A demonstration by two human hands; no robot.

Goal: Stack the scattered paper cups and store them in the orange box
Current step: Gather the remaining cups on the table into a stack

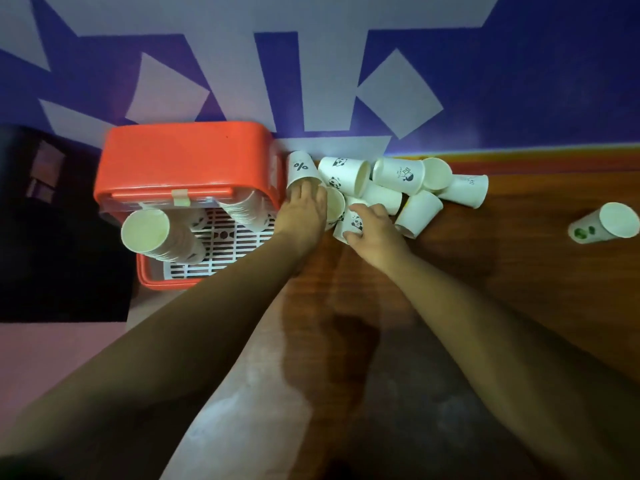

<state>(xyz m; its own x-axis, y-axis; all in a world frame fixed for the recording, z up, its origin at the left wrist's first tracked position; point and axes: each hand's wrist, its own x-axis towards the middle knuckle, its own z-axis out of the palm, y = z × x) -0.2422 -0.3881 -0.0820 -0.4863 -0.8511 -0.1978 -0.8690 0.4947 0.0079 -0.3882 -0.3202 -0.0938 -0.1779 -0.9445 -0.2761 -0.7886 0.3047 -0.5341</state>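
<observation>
The orange box [145, 282] stands open at the table's left end, its lid [183, 157] raised against the wall. Two stacks of cups lie inside, a near stack [156, 237] and a far stack [246, 211]. Several white paper cups lie scattered by the wall, among them a cup marked % [300, 168] and a panda cup [344, 174]. My left hand [304, 211] rests at the mouth of the % cup, fingers reaching into it. My right hand [372, 228] grips a small panda-print cup [351, 223] lying on its side.
A lone cup with green print [604, 225] lies far right on the wooden table [485, 271]. A white slatted tray [225, 247] lines the box floor. A dark object [52, 220] sits left of the box. The purple and white wall [311, 81] runs behind.
</observation>
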